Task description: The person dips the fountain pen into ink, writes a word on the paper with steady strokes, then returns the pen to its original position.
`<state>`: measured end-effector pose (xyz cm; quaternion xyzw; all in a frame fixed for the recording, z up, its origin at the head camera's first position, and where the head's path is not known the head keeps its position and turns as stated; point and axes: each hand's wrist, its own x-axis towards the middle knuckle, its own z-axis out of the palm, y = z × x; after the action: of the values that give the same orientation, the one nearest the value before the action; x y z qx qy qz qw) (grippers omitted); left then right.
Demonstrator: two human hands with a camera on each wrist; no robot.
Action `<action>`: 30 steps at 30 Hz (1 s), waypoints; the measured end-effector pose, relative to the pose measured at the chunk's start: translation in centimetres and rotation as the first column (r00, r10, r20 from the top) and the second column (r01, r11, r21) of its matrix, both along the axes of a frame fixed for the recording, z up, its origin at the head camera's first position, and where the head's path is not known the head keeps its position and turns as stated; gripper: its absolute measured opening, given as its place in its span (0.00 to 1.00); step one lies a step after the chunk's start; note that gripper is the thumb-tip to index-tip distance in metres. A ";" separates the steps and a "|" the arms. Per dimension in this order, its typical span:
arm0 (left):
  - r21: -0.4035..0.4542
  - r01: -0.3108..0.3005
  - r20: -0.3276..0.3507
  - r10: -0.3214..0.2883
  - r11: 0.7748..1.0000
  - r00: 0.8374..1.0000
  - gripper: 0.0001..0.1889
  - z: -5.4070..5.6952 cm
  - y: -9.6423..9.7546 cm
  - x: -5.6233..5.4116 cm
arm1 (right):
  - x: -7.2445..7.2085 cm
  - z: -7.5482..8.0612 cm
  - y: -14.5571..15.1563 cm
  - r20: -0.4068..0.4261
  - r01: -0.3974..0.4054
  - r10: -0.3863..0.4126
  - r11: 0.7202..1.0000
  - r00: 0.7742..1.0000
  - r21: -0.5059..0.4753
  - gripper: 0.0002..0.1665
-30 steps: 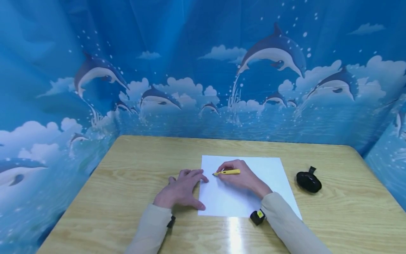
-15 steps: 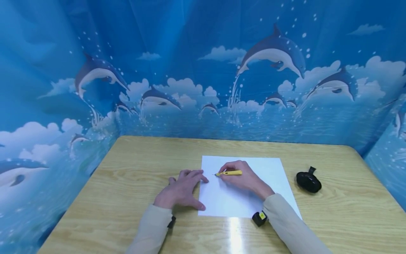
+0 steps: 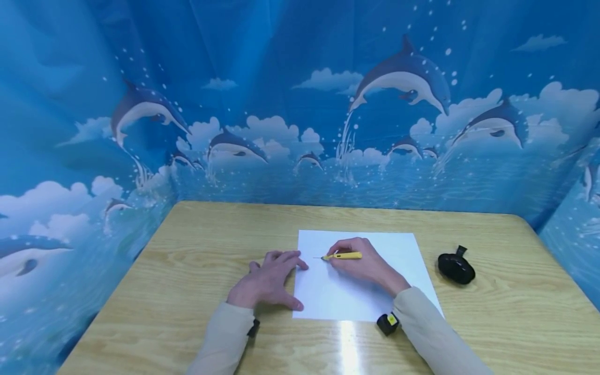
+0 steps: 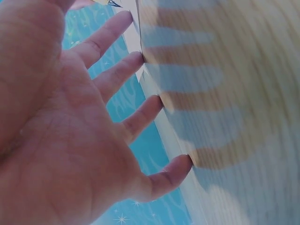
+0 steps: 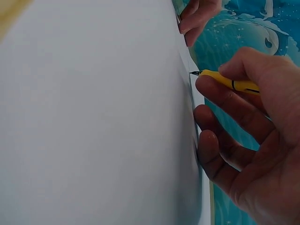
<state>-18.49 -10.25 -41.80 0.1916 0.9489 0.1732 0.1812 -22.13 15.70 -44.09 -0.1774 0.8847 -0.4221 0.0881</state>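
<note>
Between pinching fingers (image 5: 234, 107) of the right hand (image 3: 369, 266), yellow pen (image 3: 348, 255), white paper (image 3: 330, 299) beneath, left hand (image 3: 267, 283) splayed at its edge

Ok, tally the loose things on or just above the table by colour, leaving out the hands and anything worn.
White: 1, the sheet of paper
Yellow: 1, the pen held in the right hand
Black: 1, the shiny object beside the paper, its use unclear
Total: 3
</note>
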 end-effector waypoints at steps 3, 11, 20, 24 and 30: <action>0.000 0.000 0.002 0.000 1.000 1.000 0.42 -0.1 0.0 0.0 | 0.0 -0.1 0.2 0.002 0.004 -0.004 1.000 1.000 0.002 0.07; -0.007 0.005 -0.010 -0.005 1.000 1.000 0.42 -0.2 0.0 0.0 | 0.1 0.0 0.5 0.018 0.011 -0.011 1.000 1.000 0.003 0.07; -0.007 0.014 -0.016 -0.014 1.000 1.000 0.42 -0.1 0.1 0.0 | 0.1 -0.1 0.7 0.002 0.018 -0.018 1.000 1.000 0.013 0.06; -0.007 0.003 -0.002 -0.003 1.000 1.000 0.42 0.0 0.2 -0.1 | 0.2 -0.1 0.9 0.001 0.024 -0.024 1.000 1.000 0.015 0.06; 0.001 -0.006 0.000 0.006 1.000 1.000 0.41 0.1 0.2 0.1 | 0.3 -0.1 1.3 0.004 0.034 -0.034 0.999 0.999 0.015 0.06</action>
<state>-18.43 -10.01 -41.71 0.1888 0.9494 0.1742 0.1808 -21.80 16.98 -44.19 -0.1607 0.8905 -0.4172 0.0841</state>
